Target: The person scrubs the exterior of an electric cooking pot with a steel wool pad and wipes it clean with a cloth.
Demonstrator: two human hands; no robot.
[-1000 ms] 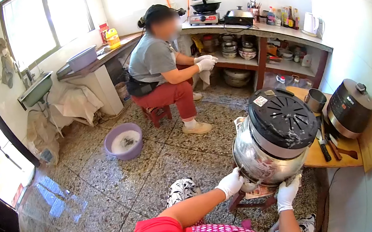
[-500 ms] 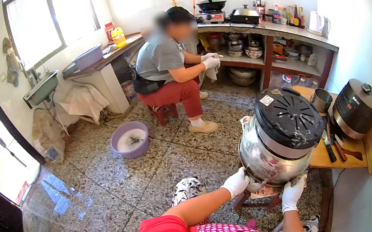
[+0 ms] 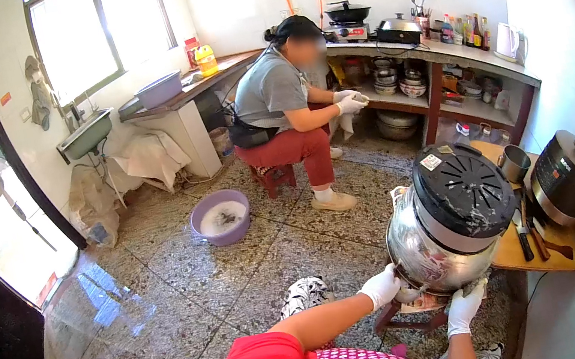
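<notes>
A large silver metal pot (image 3: 432, 250) with a black slotted top (image 3: 465, 188) leans on a small stool (image 3: 410, 319) in front of me. My left hand (image 3: 382, 288), in a white glove, grips the pot's lower left edge. On the near right side of its base, my right hand (image 3: 465, 308), also gloved, has its fingers closed around the lower edge. The fingertips of both hands are partly hidden by the pot.
A person (image 3: 282, 104) in white gloves sits on a low stool, holding a cloth. A purple basin (image 3: 221, 218) of soapy water stands on the floor. Right of the pot, a wooden board (image 3: 502, 259) bears knives (image 3: 523, 239), a metal cup (image 3: 514, 163) and a cooker (image 3: 565, 177).
The view has turned slightly, so the room appears shifted to the right and a little down. Both my hands keep their hold on the pot. The seated person's head has moved slightly.
</notes>
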